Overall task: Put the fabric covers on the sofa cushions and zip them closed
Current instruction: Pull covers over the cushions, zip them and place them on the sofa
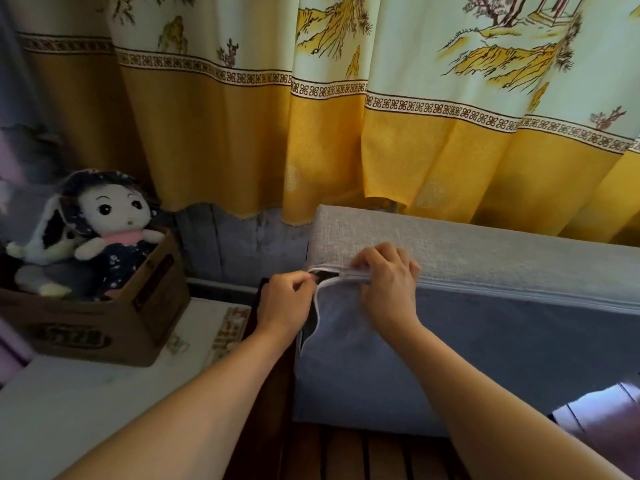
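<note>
A long sofa cushion in a grey-blue fabric cover (485,341) stands on edge on the wooden sofa frame. A white zipper (519,292) runs along its upper edge and looks closed from my right hand rightward. At the left corner the cover gapes, showing the dark cushion inside (323,273). My left hand (285,303) pinches the cover's edge at that open corner. My right hand (386,282) grips the zipper seam just right of the gap, fingers curled over it. The zipper pull is hidden by my fingers.
A cardboard box (114,327) with a plush doll (114,223) stands on a white surface (69,410) at the left. Yellow patterned curtains (346,133) hang behind the cushion. Dark wooden slats (346,455) of the sofa frame lie below.
</note>
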Action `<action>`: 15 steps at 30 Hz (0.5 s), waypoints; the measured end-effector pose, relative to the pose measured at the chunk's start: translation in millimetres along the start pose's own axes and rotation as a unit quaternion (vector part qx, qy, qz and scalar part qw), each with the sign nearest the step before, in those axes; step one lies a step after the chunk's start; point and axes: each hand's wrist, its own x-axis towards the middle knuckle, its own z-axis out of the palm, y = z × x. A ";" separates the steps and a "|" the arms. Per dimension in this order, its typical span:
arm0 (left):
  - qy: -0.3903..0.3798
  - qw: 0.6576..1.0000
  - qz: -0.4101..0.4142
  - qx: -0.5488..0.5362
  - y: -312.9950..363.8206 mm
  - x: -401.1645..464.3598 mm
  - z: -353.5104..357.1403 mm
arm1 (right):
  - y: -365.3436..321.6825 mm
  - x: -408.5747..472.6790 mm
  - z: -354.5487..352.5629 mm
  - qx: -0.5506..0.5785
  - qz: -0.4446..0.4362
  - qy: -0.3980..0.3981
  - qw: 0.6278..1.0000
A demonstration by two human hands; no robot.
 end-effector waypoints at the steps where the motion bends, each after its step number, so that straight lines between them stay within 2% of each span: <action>1: -0.002 0.997 -0.036 -0.065 5.8 -2.4 5.5 | 2.3 3.7 1.4 0.014 -0.005 0.002 1.000; 3: -0.004 0.976 -0.100 -0.194 21.0 -7.9 16.0 | 6.9 9.3 3.7 0.036 -0.023 0.003 0.999; 6: 0.004 0.946 -0.159 -0.283 35.2 -11.2 31.9 | 12.8 11.3 6.2 0.048 -0.063 0.005 0.997; 10: 0.030 0.926 -0.195 -0.323 44.4 -9.4 41.0 | 23.3 9.8 11.6 0.041 -0.122 0.015 0.992; 15: 0.040 0.913 -0.229 -0.334 48.1 -11.1 37.0 | 27.0 18.2 13.2 0.031 -0.150 0.009 0.988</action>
